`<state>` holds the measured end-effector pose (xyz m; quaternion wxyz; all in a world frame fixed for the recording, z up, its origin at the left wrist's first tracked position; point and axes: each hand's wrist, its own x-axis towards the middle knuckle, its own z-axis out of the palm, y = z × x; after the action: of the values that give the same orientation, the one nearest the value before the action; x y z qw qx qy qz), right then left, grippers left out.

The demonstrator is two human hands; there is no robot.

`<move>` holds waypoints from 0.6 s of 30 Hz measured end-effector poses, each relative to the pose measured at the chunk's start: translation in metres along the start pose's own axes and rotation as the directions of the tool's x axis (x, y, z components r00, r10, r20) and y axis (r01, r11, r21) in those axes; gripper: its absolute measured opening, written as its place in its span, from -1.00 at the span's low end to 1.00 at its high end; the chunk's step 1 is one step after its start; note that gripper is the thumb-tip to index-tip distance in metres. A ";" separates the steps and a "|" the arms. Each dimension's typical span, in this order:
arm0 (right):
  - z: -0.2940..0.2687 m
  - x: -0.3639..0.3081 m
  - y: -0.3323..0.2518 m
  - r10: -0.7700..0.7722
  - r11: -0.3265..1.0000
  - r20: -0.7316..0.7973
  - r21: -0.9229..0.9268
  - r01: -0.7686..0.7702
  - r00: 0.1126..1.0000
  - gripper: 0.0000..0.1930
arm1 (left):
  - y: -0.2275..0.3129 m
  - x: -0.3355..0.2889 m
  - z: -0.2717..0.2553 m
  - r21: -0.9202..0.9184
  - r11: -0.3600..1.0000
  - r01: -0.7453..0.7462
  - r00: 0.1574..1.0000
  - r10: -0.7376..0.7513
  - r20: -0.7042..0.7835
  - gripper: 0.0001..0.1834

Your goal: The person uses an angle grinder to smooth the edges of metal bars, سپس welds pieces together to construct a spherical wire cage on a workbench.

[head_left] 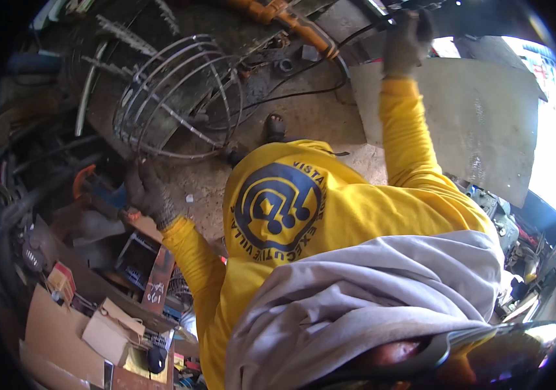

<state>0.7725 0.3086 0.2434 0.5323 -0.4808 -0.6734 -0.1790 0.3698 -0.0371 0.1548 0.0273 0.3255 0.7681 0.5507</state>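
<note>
A round cage of bent metal rods (190, 121) stands at the upper left, its bars open and curved. My left hand (148, 192), in a dark, dirty glove, reaches to the cage's near lower rim, and its fingers close on it. At the upper right, my right hand (409, 45), also gloved, is raised well away from the cage. Its fingers are curled round something dark beside a black cable (362, 29); that thing is too dim to make out.
An orange tool body (301, 29) lies at the top. A large pale metal sheet (460, 123) leans at the right. An orange-handled saw (83, 182) lies by my left hand. Cardboard boxes (112, 328) stand at lower left. My sandalled foot (276, 125) rests on the floor.
</note>
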 end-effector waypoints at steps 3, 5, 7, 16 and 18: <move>0.006 0.008 0.130 0.515 0.822 0.080 0.235 -0.518 0.854 -0.42 | 0.017 0.011 0.004 0.131 0.945 -0.298 0.954 0.290 0.080 -0.80; -0.001 0.021 0.099 0.826 0.457 0.151 0.385 -0.802 0.543 -0.16 | 0.025 0.010 0.003 0.192 0.938 -0.290 0.957 0.279 0.084 -0.80; 0.003 0.026 0.129 0.788 0.460 0.274 0.335 -0.822 0.552 -0.10 | 0.021 0.010 0.002 0.175 0.968 -0.180 0.981 0.163 0.109 -0.79; 0.036 0.052 0.163 0.551 0.573 0.558 0.288 -0.767 0.621 -0.59 | 0.002 0.002 -0.004 0.155 0.979 -0.131 0.990 0.123 0.062 -0.74; 0.030 0.063 0.129 0.619 0.392 0.563 0.381 -0.837 0.547 -0.73 | 0.006 0.003 -0.003 0.166 0.977 -0.137 0.990 0.127 0.066 -0.74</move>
<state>0.8663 0.4218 0.2536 0.5580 -0.5500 -0.4837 0.3900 0.3689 -0.0370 0.1626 -0.0160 0.3920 0.7881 0.4743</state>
